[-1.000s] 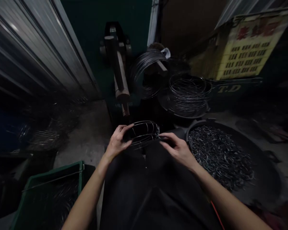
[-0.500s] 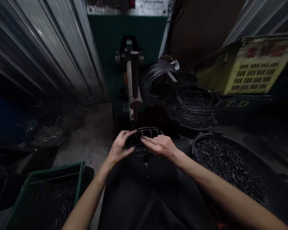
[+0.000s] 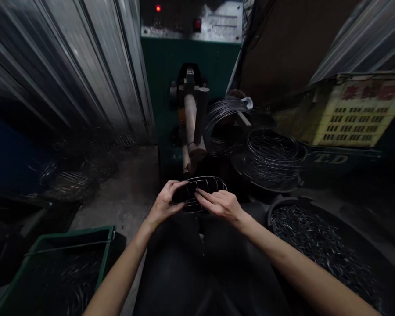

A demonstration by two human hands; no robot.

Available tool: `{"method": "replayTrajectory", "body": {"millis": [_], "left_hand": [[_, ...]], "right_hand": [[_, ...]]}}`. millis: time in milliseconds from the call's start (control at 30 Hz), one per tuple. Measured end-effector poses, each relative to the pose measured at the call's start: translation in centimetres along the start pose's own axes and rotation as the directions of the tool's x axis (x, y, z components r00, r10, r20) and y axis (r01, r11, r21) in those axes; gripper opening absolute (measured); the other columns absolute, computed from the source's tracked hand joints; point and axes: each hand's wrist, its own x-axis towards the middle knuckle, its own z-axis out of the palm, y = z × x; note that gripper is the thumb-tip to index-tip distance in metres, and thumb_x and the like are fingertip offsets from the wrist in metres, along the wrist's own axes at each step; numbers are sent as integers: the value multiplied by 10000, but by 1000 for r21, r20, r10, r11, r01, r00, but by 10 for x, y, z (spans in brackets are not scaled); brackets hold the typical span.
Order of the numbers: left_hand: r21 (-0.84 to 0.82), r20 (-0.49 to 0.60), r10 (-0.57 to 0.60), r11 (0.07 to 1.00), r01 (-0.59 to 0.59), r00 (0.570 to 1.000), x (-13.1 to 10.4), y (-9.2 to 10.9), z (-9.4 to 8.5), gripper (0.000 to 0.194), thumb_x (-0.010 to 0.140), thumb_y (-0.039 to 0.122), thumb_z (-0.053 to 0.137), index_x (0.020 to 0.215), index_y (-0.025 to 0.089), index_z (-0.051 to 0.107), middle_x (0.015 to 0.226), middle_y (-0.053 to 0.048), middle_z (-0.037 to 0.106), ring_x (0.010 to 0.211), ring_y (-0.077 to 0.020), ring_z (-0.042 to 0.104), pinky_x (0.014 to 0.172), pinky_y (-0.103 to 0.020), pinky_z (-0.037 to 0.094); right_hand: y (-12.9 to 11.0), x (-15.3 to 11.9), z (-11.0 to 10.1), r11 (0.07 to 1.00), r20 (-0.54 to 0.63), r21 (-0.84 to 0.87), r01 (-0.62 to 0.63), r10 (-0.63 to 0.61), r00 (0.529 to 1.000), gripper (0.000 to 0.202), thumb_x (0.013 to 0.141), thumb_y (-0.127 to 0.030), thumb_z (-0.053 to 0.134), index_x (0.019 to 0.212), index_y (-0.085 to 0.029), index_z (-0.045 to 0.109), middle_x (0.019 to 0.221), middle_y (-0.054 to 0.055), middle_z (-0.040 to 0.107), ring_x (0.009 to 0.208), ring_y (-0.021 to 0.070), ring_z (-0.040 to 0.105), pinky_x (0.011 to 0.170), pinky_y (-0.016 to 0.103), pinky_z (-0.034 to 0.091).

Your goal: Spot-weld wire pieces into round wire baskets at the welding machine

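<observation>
A small round wire cage [image 3: 206, 179] made of thin metal rings and short cross wires is held level above my lap. My left hand [image 3: 166, 199] grips its left side, thumb below and fingers on the upper ring. My right hand [image 3: 220, 202] is at its right side, the index finger stretched toward the middle cross wires and the other fingers curled in on the frame. Just beyond the cage stand the rod-like electrodes [image 3: 195, 149] of a green machine [image 3: 161, 57]; the cage looks apart from them. Part of the cage's right side is hidden by my right hand.
Coiled wire [image 3: 224, 109] hangs beside the machine, with more wire rings [image 3: 273, 149] on a dark tub. At right are a tub of short metal pieces [image 3: 316, 237] and a yellow crate [image 3: 352, 114]. A green bin [image 3: 110, 237] with wire parts stands at lower left.
The view has tipped up and shifted left, so the machine's panel with a red light shows. Both hands keep their hold on the wire cage, which is nearly unmoved.
</observation>
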Motion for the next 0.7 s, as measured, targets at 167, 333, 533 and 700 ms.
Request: {"method": "replayTrajectory", "body": {"millis": [167, 333, 533, 700], "left_hand": [[16, -8, 8, 1000, -8, 1000, 4, -6, -1, 573, 754, 136, 660, 1279, 244, 458, 1135, -62, 527, 1065, -191, 552, 927, -354, 485], [44, -21, 12, 999, -11, 1000, 12, -18, -1, 586, 747, 153, 674, 1282, 246, 454, 1127, -66, 517, 1059, -195, 552, 925, -372, 488], [82, -18, 25, 996, -24, 1000, 19, -30, -2, 588, 740, 127, 657, 1283, 249, 465, 1131, -67, 509, 1069, -201, 549, 935, -378, 485], [132, -7, 60, 990, -58, 998, 18, -36, -4, 583, 752, 137, 646, 1289, 267, 457, 1178, -72, 501, 1127, -217, 518, 978, -401, 458]], "right_hand": [[3, 4, 5, 1000, -71, 22, 4, -2, 998, 229, 879, -100, 526, 1020, -175, 690, 1116, 9, 688, 570, 42, 516, 545, 231, 368], [10, 10, 17, 1000, -50, -15, 15, -16, 999, 246, 868, -83, 531, 1040, -181, 678, 1128, 11, 683, 594, 48, 536, 549, 237, 368], [13, 9, 31, 998, -44, -58, 33, -35, 998, 265, 879, -76, 511, 1048, -193, 678, 1144, 20, 675, 567, 51, 511, 555, 235, 368], [9, 10, 40, 998, -52, -62, 9, -12, 999, 277, 887, -86, 502, 1057, -205, 685, 1170, 13, 660, 563, 57, 507, 549, 236, 366]]}}
